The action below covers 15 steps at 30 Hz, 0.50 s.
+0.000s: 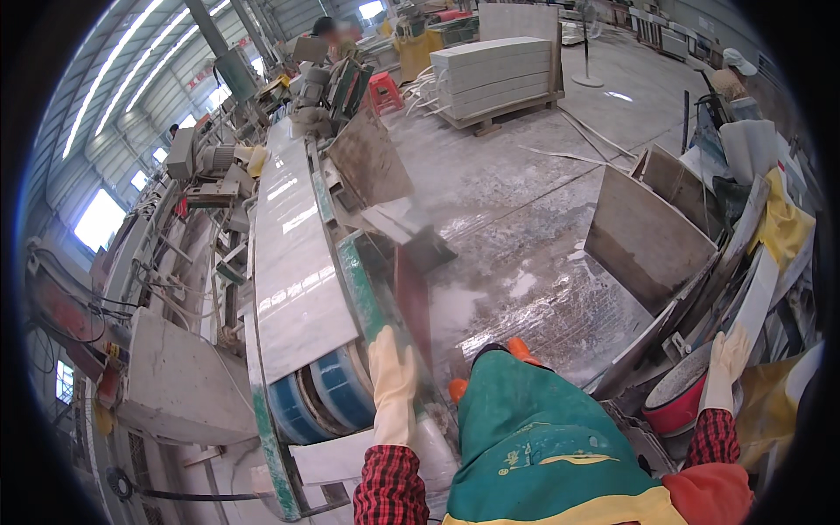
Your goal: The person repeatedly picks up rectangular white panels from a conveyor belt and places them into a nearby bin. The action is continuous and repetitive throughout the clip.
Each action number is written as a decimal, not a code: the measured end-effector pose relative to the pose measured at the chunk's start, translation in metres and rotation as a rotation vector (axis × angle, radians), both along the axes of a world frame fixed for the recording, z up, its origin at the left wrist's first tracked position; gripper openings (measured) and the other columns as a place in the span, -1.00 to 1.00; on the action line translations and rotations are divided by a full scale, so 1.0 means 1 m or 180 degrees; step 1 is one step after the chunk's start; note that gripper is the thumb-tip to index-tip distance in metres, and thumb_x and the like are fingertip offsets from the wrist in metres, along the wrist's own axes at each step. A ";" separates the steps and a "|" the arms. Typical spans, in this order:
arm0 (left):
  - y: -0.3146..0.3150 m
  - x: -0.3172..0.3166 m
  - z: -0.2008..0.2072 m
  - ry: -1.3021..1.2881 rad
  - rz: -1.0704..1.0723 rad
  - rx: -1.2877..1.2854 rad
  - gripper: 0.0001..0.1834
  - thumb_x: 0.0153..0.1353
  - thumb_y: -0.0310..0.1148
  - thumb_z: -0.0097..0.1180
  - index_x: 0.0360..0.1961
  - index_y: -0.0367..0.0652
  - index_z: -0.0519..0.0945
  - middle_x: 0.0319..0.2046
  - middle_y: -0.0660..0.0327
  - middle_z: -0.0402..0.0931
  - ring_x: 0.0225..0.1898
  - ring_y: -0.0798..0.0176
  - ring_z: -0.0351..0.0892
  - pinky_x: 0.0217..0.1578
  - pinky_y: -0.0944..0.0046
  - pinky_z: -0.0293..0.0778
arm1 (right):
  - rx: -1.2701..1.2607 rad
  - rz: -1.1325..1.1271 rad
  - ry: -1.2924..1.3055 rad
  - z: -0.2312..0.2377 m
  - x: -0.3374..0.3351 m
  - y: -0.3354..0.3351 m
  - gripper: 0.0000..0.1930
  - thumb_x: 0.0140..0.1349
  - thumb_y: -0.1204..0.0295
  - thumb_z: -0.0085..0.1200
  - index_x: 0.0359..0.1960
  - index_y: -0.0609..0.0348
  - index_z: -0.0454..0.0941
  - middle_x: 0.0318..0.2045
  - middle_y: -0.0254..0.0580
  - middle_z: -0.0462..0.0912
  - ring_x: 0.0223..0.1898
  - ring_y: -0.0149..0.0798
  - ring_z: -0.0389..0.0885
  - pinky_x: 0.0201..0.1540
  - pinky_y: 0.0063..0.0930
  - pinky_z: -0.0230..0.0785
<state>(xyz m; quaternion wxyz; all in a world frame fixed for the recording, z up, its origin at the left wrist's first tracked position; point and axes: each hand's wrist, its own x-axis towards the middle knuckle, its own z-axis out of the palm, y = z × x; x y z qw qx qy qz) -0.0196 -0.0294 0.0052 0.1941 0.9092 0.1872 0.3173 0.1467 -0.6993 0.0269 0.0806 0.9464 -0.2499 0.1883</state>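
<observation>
Both my hands wear cream rubber gloves. My left hand [393, 381] is at the near end of a conveyor, fingers stretched out and thumb apart, over or against its green side frame [359, 276]. Whether it touches the frame I cannot tell. Beside it, a long glossy white stone slab [297, 289] lies on the conveyor, its near end just short of the blue banded roller [328, 394]. Out to the right, my right hand [726, 360] has its fingers extended, next to a leaning white strip [759, 293] and above a red round tub [672, 407]. No held thing shows in either hand.
A stack of white slabs [494, 83] sits on a wooden pallet. Brown boards [647, 232] lean at the right near offcuts and a yellow cloth [783, 223]. Machinery [214, 162] lines the left. Another person [735, 83] is far right, another [337, 35] behind the conveyor. The floor [516, 236] is wet.
</observation>
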 end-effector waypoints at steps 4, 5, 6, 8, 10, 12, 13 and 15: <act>0.002 -0.001 -0.004 -0.0028 -0.0014 0.0033 -0.42 0.15 -0.44 0.20 0.22 -0.33 0.40 0.13 -0.16 0.45 0.15 -0.24 0.38 0.18 -0.06 0.32 | -0.0106 0.0029 -0.0117 -0.009 -0.004 -0.001 -0.40 0.24 0.22 0.07 0.32 0.08 0.32 0.27 -0.07 0.42 0.31 -0.02 0.34 0.33 -0.10 0.19; 0.002 -0.001 -0.005 -0.0036 -0.0009 0.0022 -0.42 0.15 -0.44 0.20 0.22 -0.33 0.40 0.13 -0.16 0.45 0.15 -0.24 0.38 0.18 -0.06 0.32 | -0.0127 0.0012 -0.0140 -0.011 -0.004 0.000 -0.40 0.24 0.22 0.08 0.32 0.08 0.32 0.27 -0.06 0.42 0.31 -0.02 0.33 0.33 -0.10 0.18; 0.003 -0.001 -0.005 -0.0036 -0.0010 0.0030 -0.42 0.15 -0.44 0.20 0.22 -0.33 0.40 0.13 -0.16 0.45 0.16 -0.24 0.38 0.18 -0.06 0.32 | -0.0142 -0.0007 -0.0165 -0.010 -0.004 0.002 -0.40 0.24 0.22 0.08 0.32 0.08 0.33 0.27 -0.06 0.42 0.31 -0.02 0.33 0.33 -0.10 0.18; 0.004 -0.001 -0.006 -0.0033 -0.0013 0.0047 -0.42 0.15 -0.44 0.20 0.22 -0.32 0.40 0.13 -0.16 0.45 0.16 -0.25 0.37 0.18 -0.06 0.32 | -0.0097 -0.0059 -0.0086 -0.006 -0.007 0.009 -0.37 0.23 0.18 0.11 0.34 0.06 0.31 0.28 -0.06 0.41 0.32 -0.02 0.32 0.34 -0.10 0.17; 0.003 -0.002 -0.006 0.0088 0.0023 0.0026 -0.39 0.18 -0.44 0.21 0.26 -0.31 0.36 0.17 -0.15 0.42 0.20 -0.21 0.36 0.23 -0.01 0.29 | -0.0033 -0.0071 -0.0018 -0.002 -0.010 0.011 -0.33 0.21 0.13 0.15 0.35 0.04 0.30 0.29 -0.07 0.40 0.33 -0.01 0.32 0.34 -0.10 0.16; 0.003 -0.003 -0.005 0.0138 0.0033 -0.0004 -0.38 0.20 -0.43 0.21 0.28 -0.30 0.35 0.18 -0.14 0.41 0.22 -0.19 0.35 0.26 0.01 0.27 | 0.0056 -0.0026 0.0044 0.002 -0.013 0.013 -0.29 0.19 0.09 0.19 0.35 0.03 0.29 0.31 -0.08 0.38 0.31 0.00 0.33 0.34 -0.10 0.17; 0.003 -0.003 -0.005 0.0128 0.0025 -0.0023 -0.39 0.20 -0.43 0.21 0.28 -0.30 0.35 0.18 -0.14 0.41 0.22 -0.19 0.35 0.26 0.01 0.27 | 0.0344 -0.0115 0.0156 0.010 -0.012 0.012 -0.24 0.16 0.06 0.21 0.37 0.04 0.27 0.31 -0.03 0.38 0.32 0.03 0.32 0.34 -0.09 0.17; 0.003 -0.004 -0.003 0.0118 0.0016 -0.0052 -0.39 0.20 -0.43 0.21 0.28 -0.29 0.35 0.18 -0.13 0.42 0.21 -0.19 0.35 0.25 0.00 0.28 | 0.0917 -0.0297 0.0373 0.032 -0.009 0.011 -0.15 0.10 -0.01 0.25 0.39 0.06 0.23 0.30 0.06 0.38 0.34 0.09 0.29 0.34 -0.06 0.18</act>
